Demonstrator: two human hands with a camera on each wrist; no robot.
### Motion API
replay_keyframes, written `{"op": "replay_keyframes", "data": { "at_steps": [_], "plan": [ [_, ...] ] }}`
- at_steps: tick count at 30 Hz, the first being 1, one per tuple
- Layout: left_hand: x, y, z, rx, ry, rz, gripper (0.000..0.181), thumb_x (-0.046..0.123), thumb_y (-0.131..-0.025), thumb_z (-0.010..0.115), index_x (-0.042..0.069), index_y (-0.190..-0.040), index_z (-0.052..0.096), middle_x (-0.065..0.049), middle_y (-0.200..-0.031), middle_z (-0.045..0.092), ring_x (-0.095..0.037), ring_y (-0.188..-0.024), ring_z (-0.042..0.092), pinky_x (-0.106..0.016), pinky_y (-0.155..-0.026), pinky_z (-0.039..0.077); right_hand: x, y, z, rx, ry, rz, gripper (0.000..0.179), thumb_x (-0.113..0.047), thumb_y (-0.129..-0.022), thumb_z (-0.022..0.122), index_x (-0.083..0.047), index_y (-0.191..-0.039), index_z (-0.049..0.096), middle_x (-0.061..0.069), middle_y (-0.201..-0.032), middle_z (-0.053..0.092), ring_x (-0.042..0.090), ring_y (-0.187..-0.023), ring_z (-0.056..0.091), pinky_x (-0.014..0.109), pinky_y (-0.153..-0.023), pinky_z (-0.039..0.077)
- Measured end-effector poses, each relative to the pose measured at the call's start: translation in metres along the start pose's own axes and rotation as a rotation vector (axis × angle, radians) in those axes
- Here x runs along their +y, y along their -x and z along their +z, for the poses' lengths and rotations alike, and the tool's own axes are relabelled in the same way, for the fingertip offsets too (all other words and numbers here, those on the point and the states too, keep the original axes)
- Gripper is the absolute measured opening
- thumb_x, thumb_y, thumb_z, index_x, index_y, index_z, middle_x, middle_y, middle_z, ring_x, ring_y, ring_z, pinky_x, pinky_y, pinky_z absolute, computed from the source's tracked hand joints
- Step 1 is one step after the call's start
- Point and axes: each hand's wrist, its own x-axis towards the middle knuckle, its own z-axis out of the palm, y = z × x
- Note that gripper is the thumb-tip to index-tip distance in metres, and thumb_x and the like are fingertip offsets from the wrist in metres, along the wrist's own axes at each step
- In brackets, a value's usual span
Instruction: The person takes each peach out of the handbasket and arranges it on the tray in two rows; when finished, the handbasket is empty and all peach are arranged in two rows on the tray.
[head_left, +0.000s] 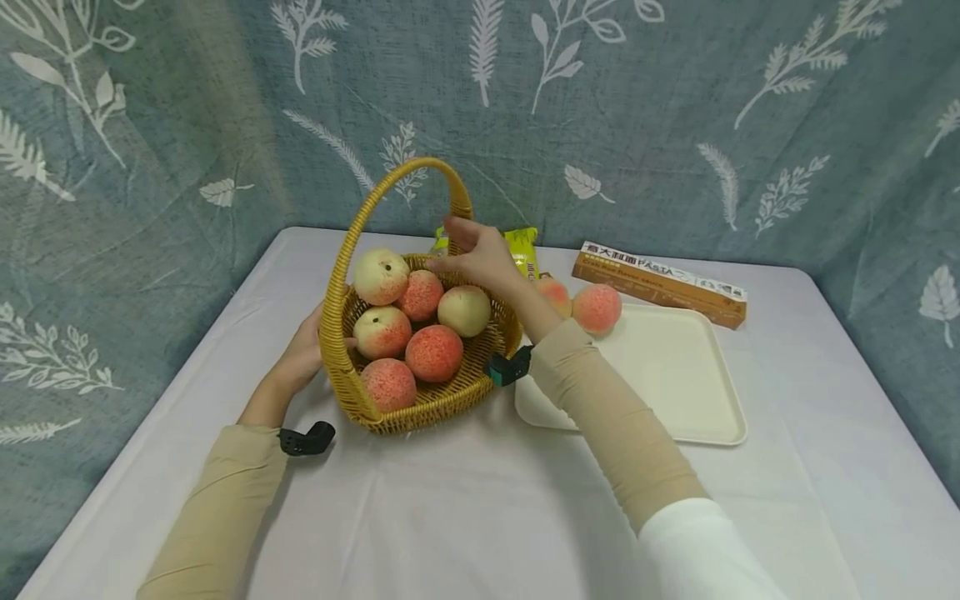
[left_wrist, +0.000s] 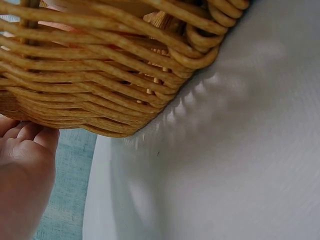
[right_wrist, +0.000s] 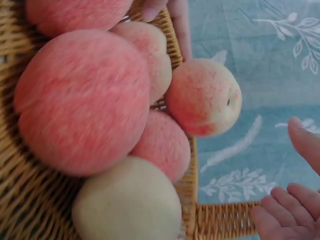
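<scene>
Our left hand (head_left: pixel 302 354) grips the wicker basket (head_left: pixel 442 408), left of the tray (head_left: pixel 701 367); our right hand (head_left: pixel 486 254) spreads above it. The peaches (head_left: pixel 433 353) inside look light, firm; we'd cup each round its middle.

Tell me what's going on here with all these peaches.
A person's left hand holds the side of a basket with six peaches showing in it. The right hand reaches over it near the handle, fingers loose and holding nothing. Two more peaches sit outside the basket, at the far left corner of the tray.
</scene>
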Motion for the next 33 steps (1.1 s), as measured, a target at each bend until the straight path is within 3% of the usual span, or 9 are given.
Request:
{"op": "replay_keyframes", "data": {
  "at_steps": [7,16,23,26,33],
  "plan": [
    [0.001,-0.002,0.000,-0.004,0.005,0.013,0.087,-0.006,-0.082,0.058,-0.003,-0.154,0.010,-0.024,-0.158,0.015,-0.038,-0.145,0.012,-0.054,-0.115,0.012,-0.001,-0.016,0.022,0.013,-0.082,0.049,0.075,-0.013,-0.087,0.073,-0.006,-0.151,0.035,0.008,-0.154,0.037,0.020,-0.140,0.035,0.026,-0.106,0.038],
    [0.003,0.001,-0.002,-0.017,-0.041,0.003,0.086,-0.004,-0.082,0.058,-0.004,-0.154,0.010,-0.026,-0.157,0.015,-0.041,-0.144,0.012,-0.057,-0.114,0.013,0.003,-0.024,0.056,-0.033,0.107,0.144,0.084,-0.023,-0.082,0.078,-0.007,-0.151,0.033,0.007,-0.154,0.037,0.023,-0.139,0.036,0.033,-0.107,0.037],
    [0.002,0.001,-0.003,-0.023,-0.028,0.007,0.086,-0.003,-0.083,0.058,-0.004,-0.154,0.009,-0.026,-0.157,0.015,-0.041,-0.144,0.014,-0.056,-0.114,0.014,0.002,-0.026,0.075,-0.020,0.073,0.115,0.086,-0.018,-0.081,0.079,-0.005,-0.151,0.032,0.012,-0.150,0.041,0.025,-0.134,0.042,0.030,-0.103,0.041],
    [0.002,0.001,-0.004,-0.027,-0.031,0.016,0.087,-0.002,-0.083,0.060,-0.003,-0.154,0.009,-0.026,-0.157,0.016,-0.042,-0.144,0.015,-0.057,-0.114,0.015,0.001,-0.026,0.078,-0.010,0.130,0.117,0.087,-0.021,-0.081,0.080,-0.005,-0.151,0.032,0.011,-0.151,0.039,0.025,-0.137,0.039,0.032,-0.105,0.040],
    [0.002,0.001,-0.004,-0.025,-0.026,0.023,0.087,-0.001,-0.083,0.061,-0.003,-0.154,0.012,-0.026,-0.156,0.020,-0.040,-0.143,0.019,-0.056,-0.113,0.016,0.003,-0.028,0.082,0.037,0.230,0.099,0.069,-0.024,-0.078,0.083,-0.007,-0.138,0.054,0.010,-0.127,0.061,0.026,-0.118,0.055,0.033,-0.091,0.048]
  ]
}}
